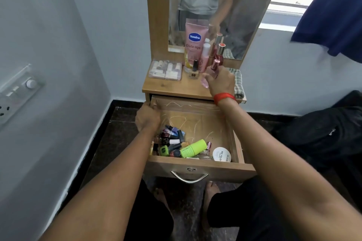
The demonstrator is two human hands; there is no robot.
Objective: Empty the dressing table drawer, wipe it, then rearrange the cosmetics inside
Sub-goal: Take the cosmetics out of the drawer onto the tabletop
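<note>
Left hand (147, 117) fingers curled over open wooden drawer (225, 170) far-left wall, right hand (221, 81) gripping pale pink glass bottle (205, 81), far tabletop

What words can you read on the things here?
"Vaseline": the pink tube, upper part.
"Gluta-Hya": same tube, lower down.
"NAIL POLISH": the white round tub in the drawer.
Too small or blurred: the green bottle's print, the tub's other word.
Pink bottle in the right hand: nothing readable.

one drawer (225, 172), one vaseline tube (194, 45), one clear box (165, 69), one green tube (194, 148), one white jar (221, 154), one checked cloth (239, 84)
</note>
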